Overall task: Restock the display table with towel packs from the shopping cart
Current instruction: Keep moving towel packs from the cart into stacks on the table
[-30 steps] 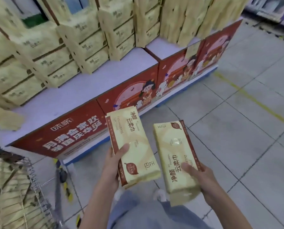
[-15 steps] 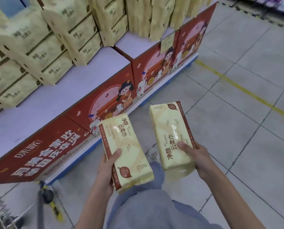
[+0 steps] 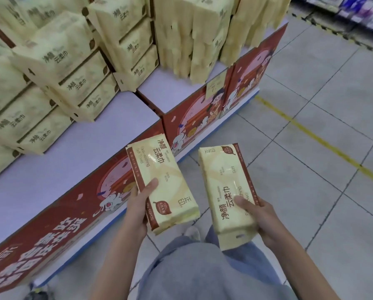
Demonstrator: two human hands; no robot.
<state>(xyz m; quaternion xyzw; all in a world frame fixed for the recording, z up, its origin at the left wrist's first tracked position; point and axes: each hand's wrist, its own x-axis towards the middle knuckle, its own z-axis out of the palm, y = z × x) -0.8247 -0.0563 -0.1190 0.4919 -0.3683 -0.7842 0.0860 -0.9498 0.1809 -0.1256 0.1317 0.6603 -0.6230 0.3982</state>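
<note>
My left hand (image 3: 139, 205) grips a cream towel pack (image 3: 162, 182) with a brown side stripe, thumb lying on its face. My right hand (image 3: 260, 217) grips a second cream towel pack (image 3: 225, 187) from its lower right, thumb on the printed text. Both packs hang over the floor just in front of the display table (image 3: 57, 169), whose pale top has a bare strip along its front edge. Stacks of boxed towel packs (image 3: 77, 70) fill the back of the table. The shopping cart is out of view.
The table's front carries red printed panels (image 3: 194, 118). Tall cream packs (image 3: 194, 35) stand on the table's right section. Grey tiled floor with a yellow line (image 3: 320, 139) spreads to the right. Store shelving (image 3: 359, 9) is at the top right. My legs in blue trousers are below.
The view has swung right along the table and closer to it. The cart has dropped out of sight at the lower left. Both hands still carry their packs, now nearer the table front.
</note>
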